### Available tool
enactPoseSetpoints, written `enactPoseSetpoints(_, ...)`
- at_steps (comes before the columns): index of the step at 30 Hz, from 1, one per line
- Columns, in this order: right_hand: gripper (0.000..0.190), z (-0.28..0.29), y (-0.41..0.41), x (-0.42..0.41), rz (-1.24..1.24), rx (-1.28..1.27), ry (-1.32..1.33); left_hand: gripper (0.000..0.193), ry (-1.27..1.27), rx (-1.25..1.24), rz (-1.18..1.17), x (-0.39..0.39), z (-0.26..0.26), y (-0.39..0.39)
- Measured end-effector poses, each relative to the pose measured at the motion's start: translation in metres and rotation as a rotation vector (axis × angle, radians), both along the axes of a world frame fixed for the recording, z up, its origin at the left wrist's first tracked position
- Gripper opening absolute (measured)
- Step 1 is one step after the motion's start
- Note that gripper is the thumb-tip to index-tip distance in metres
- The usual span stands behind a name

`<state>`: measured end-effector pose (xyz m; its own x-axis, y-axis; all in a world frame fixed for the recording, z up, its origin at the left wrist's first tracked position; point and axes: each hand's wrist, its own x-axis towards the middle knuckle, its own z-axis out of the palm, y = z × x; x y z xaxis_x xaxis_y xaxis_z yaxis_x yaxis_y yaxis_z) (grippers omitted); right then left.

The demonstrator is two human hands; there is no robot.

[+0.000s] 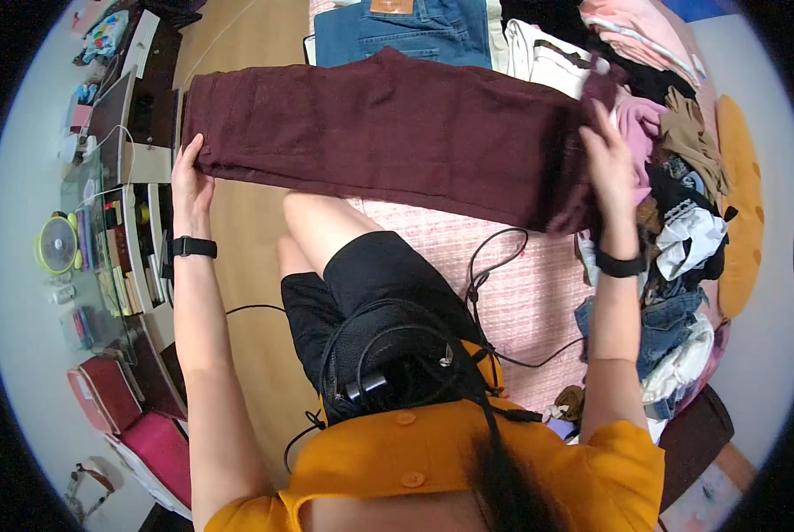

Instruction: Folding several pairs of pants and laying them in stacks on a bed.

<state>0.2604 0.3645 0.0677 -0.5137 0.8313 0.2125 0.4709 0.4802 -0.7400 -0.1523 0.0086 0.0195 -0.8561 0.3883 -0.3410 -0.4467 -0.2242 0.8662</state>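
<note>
A pair of maroon trousers (pixel 383 133), folded lengthwise, stretches across in front of me between both hands. My left hand (pixel 194 176) grips the left end, thumb on the upper face, out over the wood floor. At the other end, my right hand (pixel 609 159) holds the cloth where it bunches and turns up; motion blurs this part, and some fingers are hidden. Just beyond the trousers lie folded blue jeans (pixel 403 30), partly covered by them. White folded clothing (pixel 543 60) is beside the jeans.
I sit on the edge of a bed with a pink checked cover (pixel 536 299). Loose clothes (pixel 689 239) are heaped along its right side, near an orange cushion (pixel 739 206). A black cable (pixel 476 286) loops over the bed. Shelves with books (pixel 121 259) stand at left.
</note>
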Motion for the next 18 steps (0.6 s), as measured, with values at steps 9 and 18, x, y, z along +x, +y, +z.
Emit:
enactPoseSetpoints(9,0.058,-0.087,-0.102,-0.11,0.305,-0.076,-0.08,0.037,0.072,0.011,-0.041,0.023,0.02,0.006)
enactPoseSetpoints(18,0.076,-0.108,-0.107,-0.109,0.025,0.238,-0.177,0.041,0.179,0.014,-0.118,0.042,0.052,0.022)
